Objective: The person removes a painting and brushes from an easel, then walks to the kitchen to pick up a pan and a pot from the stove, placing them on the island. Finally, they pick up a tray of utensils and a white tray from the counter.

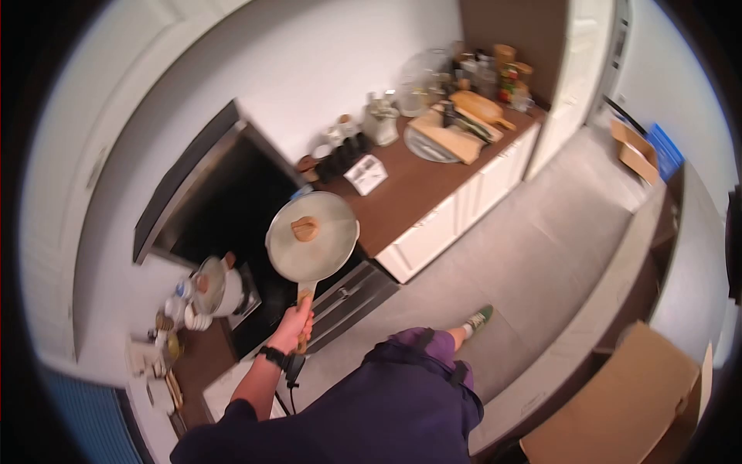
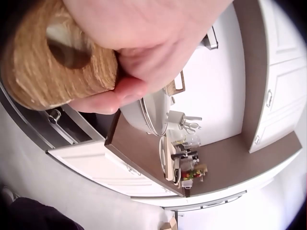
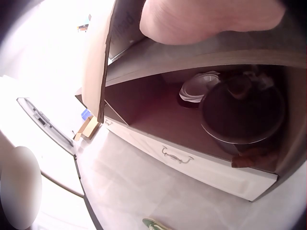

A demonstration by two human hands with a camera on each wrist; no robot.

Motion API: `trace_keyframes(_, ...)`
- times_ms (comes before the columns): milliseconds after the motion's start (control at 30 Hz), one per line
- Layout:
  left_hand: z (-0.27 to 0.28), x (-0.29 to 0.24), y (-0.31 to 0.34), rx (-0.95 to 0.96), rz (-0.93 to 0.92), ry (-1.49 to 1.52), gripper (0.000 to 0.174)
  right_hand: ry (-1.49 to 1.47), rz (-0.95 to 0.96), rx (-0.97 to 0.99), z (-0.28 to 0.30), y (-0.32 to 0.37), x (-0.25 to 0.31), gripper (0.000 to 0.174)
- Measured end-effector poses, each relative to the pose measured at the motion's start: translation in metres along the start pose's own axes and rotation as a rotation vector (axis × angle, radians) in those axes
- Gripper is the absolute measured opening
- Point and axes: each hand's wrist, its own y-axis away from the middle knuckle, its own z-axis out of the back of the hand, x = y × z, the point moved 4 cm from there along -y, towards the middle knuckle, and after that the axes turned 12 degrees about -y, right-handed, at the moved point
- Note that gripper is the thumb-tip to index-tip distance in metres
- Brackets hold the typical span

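My left hand (image 1: 292,326) grips the wooden handle (image 2: 57,62) of a cream frying pan (image 1: 308,287), fingers curled round it. The pan is held out over the front of the stove, and a lid (image 1: 325,251) with a wooden knob (image 1: 304,229) covers it. The left wrist view shows the handle's end, with a hanging hole, close to the camera. My right hand (image 3: 206,19) shows only in part at the top of the right wrist view, its fingers out of frame. A dark lidded pot (image 3: 242,115) sits on a low shelf below it.
A lidded white pot (image 1: 224,288) stands at the stove's left. The brown counter (image 1: 410,185) holds a board (image 1: 444,131), jars and bottles. Behind me, an opened cardboard box (image 1: 618,394) rests on the curved unit. A small box (image 1: 634,151) lies on the floor farther off.
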Motion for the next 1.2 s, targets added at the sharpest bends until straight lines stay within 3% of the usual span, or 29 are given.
trace_keyframes(67,-0.027,-0.014,0.012,0.093,-0.014,-0.055,0.042,0.088,-0.1,-0.077,0.01,-0.01,0.011,0.032)
trace_keyframes(133,-0.051,-0.023,0.018,0.169,-0.022,-0.125,0.043,0.2,-0.232,-0.188,-0.004,0.01,-0.066,0.032)
trace_keyframes(400,-0.137,-0.062,0.013,0.417,-0.114,-0.343,0.042,0.33,-0.456,-0.252,0.011,0.002,-0.047,0.035)
trace_keyframes(700,-0.232,-0.115,0.02,0.612,-0.154,-0.592,0.041,0.207,-0.37,-0.3,0.025,0.007,-0.041,0.028)
trace_keyframes(833,-0.272,-0.136,0.011,0.684,-0.164,-0.663,0.042,-0.121,-0.376,-0.342,0.021,0.042,-0.025,0.017)
trace_keyframes(1033,-0.343,-0.183,0.007,0.739,-0.186,-0.782,0.043,-0.137,-0.46,-0.086,-0.023,0.078,0.023,0.018)
trace_keyframes(1067,-0.355,-0.192,0.006,0.74,-0.178,-0.782,0.043,-0.18,-0.533,0.028,-0.037,0.077,0.032,0.016)
trace_keyframes(1200,-0.401,-0.231,-0.009,0.775,-0.182,-0.811,0.042,-0.27,-0.594,0.284,-0.082,0.017,0.068,0.008)
